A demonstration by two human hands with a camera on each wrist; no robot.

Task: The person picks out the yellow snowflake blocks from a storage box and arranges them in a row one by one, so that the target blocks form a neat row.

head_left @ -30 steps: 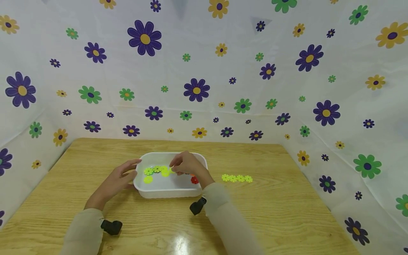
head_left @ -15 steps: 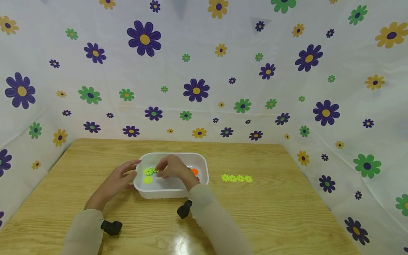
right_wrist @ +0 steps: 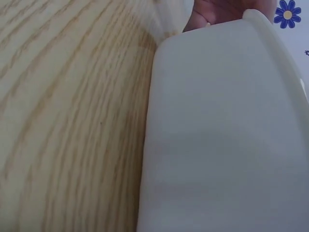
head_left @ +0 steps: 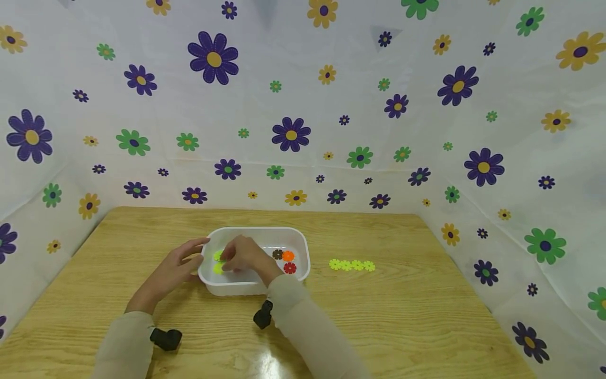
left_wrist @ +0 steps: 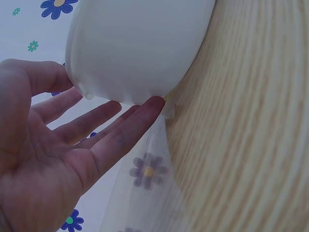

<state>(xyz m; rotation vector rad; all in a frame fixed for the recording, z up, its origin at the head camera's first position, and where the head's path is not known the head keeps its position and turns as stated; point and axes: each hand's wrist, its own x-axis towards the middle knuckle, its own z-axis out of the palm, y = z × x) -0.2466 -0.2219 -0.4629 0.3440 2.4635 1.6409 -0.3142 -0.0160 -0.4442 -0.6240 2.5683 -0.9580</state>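
Observation:
A white plastic tub [head_left: 255, 288] stands on the table with small flower-shaped discs in it. My left hand [head_left: 175, 266] touches the tub's left end, its fingers spread along the wall and rim; in the left wrist view the extended fingers [left_wrist: 128, 130] reach the wall from below. My right hand [head_left: 246, 258] is inside the tub at its left side, fingertips bent down at the yellow-green discs [head_left: 218, 268]. Whether a disc is between those fingertips I cannot tell. Only the tub's outer wall [right_wrist: 222, 125] fills most of the right wrist view, hiding that hand.
A brown disc [head_left: 278, 254], an orange disc [head_left: 288, 256] and a red disc [head_left: 290, 268] lie at the tub's right side. On the wooden table [head_left: 407, 316], right of the tub, lies a joined row of yellow-green discs [head_left: 352, 265]. A flower-print cloth [head_left: 303, 95] hangs behind.
My right hand has moved left inside the tub, over the yellow-green discs, uncovering the brown, orange and red ones. The left hand has stayed at the tub's left end.

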